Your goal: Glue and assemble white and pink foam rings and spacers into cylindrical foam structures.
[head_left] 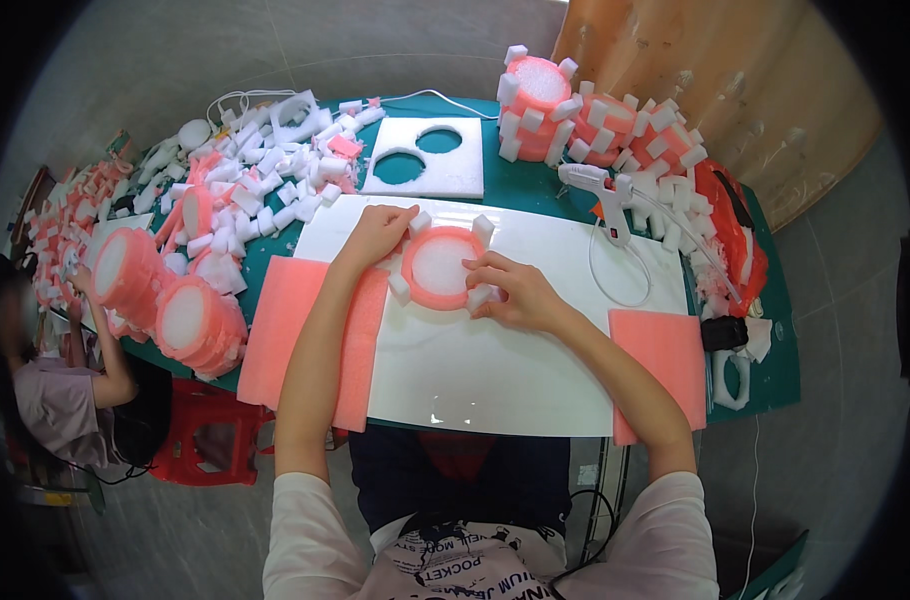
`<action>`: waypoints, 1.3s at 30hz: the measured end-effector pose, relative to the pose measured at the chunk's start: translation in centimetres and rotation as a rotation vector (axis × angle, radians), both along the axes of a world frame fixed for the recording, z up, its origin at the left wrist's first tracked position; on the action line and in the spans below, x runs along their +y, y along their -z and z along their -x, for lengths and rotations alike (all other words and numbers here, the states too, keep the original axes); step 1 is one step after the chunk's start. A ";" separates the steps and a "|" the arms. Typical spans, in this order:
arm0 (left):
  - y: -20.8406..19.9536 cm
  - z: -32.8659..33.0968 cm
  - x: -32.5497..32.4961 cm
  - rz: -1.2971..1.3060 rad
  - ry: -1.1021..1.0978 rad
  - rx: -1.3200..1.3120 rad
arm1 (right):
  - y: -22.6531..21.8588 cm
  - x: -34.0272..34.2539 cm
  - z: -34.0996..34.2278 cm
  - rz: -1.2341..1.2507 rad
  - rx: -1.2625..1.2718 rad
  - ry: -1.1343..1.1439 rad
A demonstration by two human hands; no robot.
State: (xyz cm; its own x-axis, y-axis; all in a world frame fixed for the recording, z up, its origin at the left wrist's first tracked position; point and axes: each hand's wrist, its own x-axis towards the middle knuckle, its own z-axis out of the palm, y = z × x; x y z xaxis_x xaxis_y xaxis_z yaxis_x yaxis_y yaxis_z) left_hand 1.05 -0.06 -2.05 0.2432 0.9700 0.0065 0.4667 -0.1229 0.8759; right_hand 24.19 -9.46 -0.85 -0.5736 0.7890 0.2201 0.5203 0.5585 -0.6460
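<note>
A round foam piece (441,267), a pink ring about a white centre, lies on a white board (505,380) in front of me. Small white foam blocks stand out around its rim, one at the upper right (483,230) and another at the lower left (400,288). My left hand (380,237) is closed at the piece's upper left, its fingertips against a white block (421,221) there. At the right side, the thumb and fingers of my right hand (518,291) close around a white foam block (480,296) against the ring; the fingers partly hide it.
Pink foam sheets (360,350) flank the board. A white glue gun (600,195) rests behind it at the right, near stacked pink foam cylinders (538,105). Loose white foam blocks (260,180) heap at the left. Another person (70,400) works at far left.
</note>
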 end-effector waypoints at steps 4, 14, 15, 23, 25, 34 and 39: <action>-0.1 -0.1 -0.1 0.003 0.001 -0.008 | 0.2 0.1 -0.1 -0.025 -0.006 -0.001; -0.5 -0.2 -0.4 0.014 -0.008 -0.009 | 0.1 0.0 -0.1 -0.015 0.006 -0.006; -0.5 -0.3 -0.3 0.007 -0.004 -0.008 | 0.1 0.0 -0.1 -0.015 0.005 -0.005; -0.2 -0.1 -0.2 0.007 -0.003 -0.011 | 0.1 0.1 0.0 0.024 0.015 -0.002; -0.1 -0.1 -0.1 -0.011 0.004 -0.009 | 0.0 0.0 0.0 0.024 0.014 0.001; -0.5 -0.1 -0.2 0.015 0.004 0.008 | 0.1 0.0 -0.1 0.023 0.006 0.011; -0.5 -0.2 -0.3 -0.001 0.001 -0.011 | 0.1 0.0 -0.1 0.024 0.008 0.008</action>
